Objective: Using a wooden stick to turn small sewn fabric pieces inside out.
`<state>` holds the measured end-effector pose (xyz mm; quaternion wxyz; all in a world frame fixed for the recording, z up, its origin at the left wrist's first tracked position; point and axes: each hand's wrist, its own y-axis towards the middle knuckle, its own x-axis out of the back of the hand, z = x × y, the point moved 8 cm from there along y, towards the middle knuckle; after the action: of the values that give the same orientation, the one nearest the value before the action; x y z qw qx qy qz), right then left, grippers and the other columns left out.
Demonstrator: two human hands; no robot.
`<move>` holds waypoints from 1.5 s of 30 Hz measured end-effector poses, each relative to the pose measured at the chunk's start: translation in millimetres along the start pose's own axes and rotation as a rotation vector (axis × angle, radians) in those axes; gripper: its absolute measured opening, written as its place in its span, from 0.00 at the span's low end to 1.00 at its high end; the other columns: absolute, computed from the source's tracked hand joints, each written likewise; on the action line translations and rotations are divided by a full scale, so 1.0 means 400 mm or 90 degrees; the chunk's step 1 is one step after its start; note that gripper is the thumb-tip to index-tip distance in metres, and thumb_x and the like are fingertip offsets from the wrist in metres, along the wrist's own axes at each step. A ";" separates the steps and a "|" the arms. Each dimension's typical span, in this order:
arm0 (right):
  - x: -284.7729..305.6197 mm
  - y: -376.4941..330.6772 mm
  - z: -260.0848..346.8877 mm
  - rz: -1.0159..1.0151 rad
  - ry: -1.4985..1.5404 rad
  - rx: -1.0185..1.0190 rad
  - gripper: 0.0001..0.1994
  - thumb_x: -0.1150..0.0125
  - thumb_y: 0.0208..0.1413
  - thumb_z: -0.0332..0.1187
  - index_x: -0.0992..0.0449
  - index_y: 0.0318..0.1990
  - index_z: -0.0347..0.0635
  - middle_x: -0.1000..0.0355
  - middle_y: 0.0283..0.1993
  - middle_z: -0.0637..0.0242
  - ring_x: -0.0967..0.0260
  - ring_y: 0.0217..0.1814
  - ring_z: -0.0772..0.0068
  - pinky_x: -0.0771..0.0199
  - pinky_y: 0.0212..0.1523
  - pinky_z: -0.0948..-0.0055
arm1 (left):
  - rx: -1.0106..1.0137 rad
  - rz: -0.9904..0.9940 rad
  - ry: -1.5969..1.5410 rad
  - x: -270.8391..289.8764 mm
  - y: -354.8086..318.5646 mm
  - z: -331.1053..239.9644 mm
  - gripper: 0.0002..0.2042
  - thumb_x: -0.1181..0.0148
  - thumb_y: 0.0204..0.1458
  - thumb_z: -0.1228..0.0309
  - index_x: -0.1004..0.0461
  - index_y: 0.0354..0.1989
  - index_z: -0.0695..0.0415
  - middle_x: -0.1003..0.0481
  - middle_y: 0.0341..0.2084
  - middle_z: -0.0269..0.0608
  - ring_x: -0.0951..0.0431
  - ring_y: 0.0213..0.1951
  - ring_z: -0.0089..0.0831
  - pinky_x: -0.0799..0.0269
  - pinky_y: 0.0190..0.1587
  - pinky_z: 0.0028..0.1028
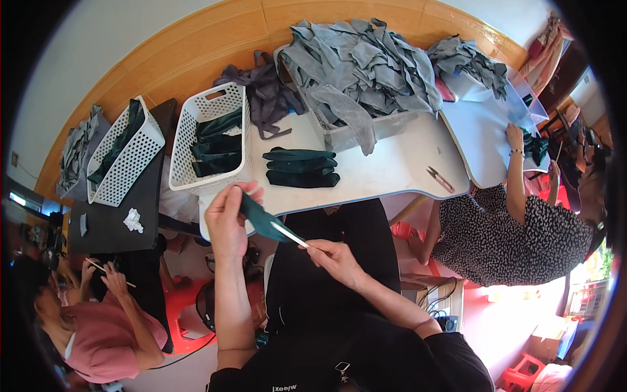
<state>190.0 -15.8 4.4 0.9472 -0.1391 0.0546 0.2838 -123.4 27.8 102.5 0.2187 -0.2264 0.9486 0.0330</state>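
My left hand (228, 219) is raised just in front of the table edge, closed on one end of a dark green velvety fabric strip (261, 219). From the lower right, my right hand (336, 260) pinches a thin pale stick (289, 234). The stick runs up to the left along the strip's lower end; whether its tip is inside the fabric I cannot tell. Just beyond my hands, a few folded dark green strips (302, 168) lie in a stack on the white table (385, 168). More green strips (219, 145) are inside a white perforated basket (209, 179) at the left.
A clear tub (392, 127) heaped with grey fabric pieces (366, 65) stands at the back, with purple-grey strips (264, 91) beside it. Thread snips (441, 179) lie on the right. Another basket (124, 173) sits on a black table (117, 228). Two people work at either side.
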 end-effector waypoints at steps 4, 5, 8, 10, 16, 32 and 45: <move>0.186 -0.015 -0.138 -0.134 -0.083 0.004 0.22 0.11 0.83 0.40 0.02 0.76 0.39 0.01 0.57 0.65 0.06 0.59 0.79 0.06 0.63 0.70 | 0.003 0.045 -0.070 -0.028 0.028 -0.032 0.13 0.28 0.93 0.65 0.07 0.66 0.64 0.02 0.58 0.54 -0.01 0.61 0.50 0.00 0.68 0.54; 0.206 0.001 -0.117 -0.155 -0.001 0.012 0.23 0.10 0.82 0.40 0.02 0.75 0.39 0.01 0.59 0.65 0.06 0.61 0.78 0.06 0.65 0.71 | 0.008 0.048 -0.066 -0.032 0.025 -0.032 0.13 0.28 0.93 0.65 0.07 0.66 0.64 0.02 0.58 0.54 -0.01 0.61 0.50 0.00 0.68 0.54; 0.195 0.074 -0.032 -0.141 0.006 0.064 0.24 0.12 0.83 0.34 0.04 0.80 0.39 0.04 0.60 0.68 0.15 0.56 0.84 0.14 0.59 0.74 | 0.054 0.048 -0.113 -0.066 0.009 -0.008 0.13 0.27 0.93 0.62 0.07 0.68 0.59 0.02 0.59 0.48 -0.01 0.61 0.48 0.00 0.68 0.54; 0.161 0.124 0.007 -0.126 0.013 0.087 0.24 0.13 0.84 0.31 0.05 0.82 0.40 0.05 0.55 0.73 0.25 0.44 0.90 0.21 0.48 0.78 | 0.064 0.055 -0.136 -0.095 0.006 0.011 0.13 0.27 0.93 0.62 0.07 0.69 0.59 0.02 0.59 0.47 -0.01 0.61 0.48 0.00 0.68 0.54; 0.164 0.180 -0.020 -0.059 0.241 0.076 0.11 0.08 0.80 0.30 0.05 0.61 0.39 0.10 0.54 0.77 0.16 0.55 0.85 0.15 0.58 0.75 | 0.037 0.003 -0.115 -0.103 0.019 0.028 0.14 0.26 0.92 0.64 0.07 0.73 0.60 0.03 0.60 0.45 0.00 0.60 0.41 -0.01 0.67 0.51; 0.193 0.204 0.183 -0.168 0.245 0.091 0.08 0.18 0.85 0.23 0.05 0.64 0.39 0.28 0.38 0.84 0.45 0.31 0.89 0.50 0.33 0.74 | 0.012 -0.014 0.127 0.143 0.007 -0.046 0.13 0.13 0.73 0.84 0.00 0.63 0.67 0.02 0.48 0.41 0.05 0.44 0.23 0.06 0.52 0.26; 0.214 0.390 0.355 -0.281 -0.131 0.203 0.19 0.24 0.93 0.31 0.06 0.81 0.36 0.00 0.65 0.68 0.11 0.61 0.83 0.11 0.67 0.73 | -0.172 0.000 0.234 0.086 0.366 -0.575 0.11 0.17 0.80 0.77 0.03 0.66 0.64 0.04 0.51 0.37 0.08 0.47 0.23 0.14 0.54 0.24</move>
<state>178.7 195.7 88.2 0.9965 0.0325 -0.0294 0.0711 -307.9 107.4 290.0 0.0098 -0.2559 0.9594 0.1180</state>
